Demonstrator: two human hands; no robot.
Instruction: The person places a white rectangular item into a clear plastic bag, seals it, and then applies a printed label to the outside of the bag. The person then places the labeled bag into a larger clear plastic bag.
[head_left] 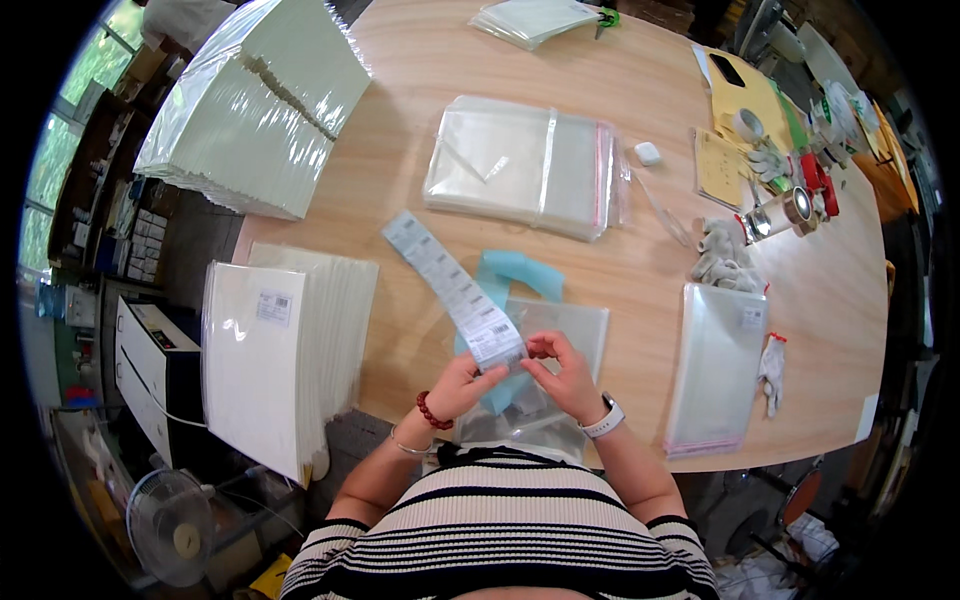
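Observation:
A long strip of white printed labels (450, 285) stretches away from me toward the upper left. My left hand (460, 388) pinches its near end between thumb and fingers. At the same end, my right hand (562, 376) has thumb and forefinger closed at the strip's edge; whether one label is lifted there I cannot make out. A light blue backing strip (525, 272) curls on the table behind and under the labels. Below both hands lie clear plastic bags (590, 325), partly covered by the strips and my hands.
A banded stack of clear bags (490, 160) lies ahead; another bag stack (715, 370) is at right. White wrapped packs (250, 360) stand left, below a tall wrapped stack (255, 110). Gloves (725, 255), a glass jar (775, 215) and tape (747, 125) crowd the right side.

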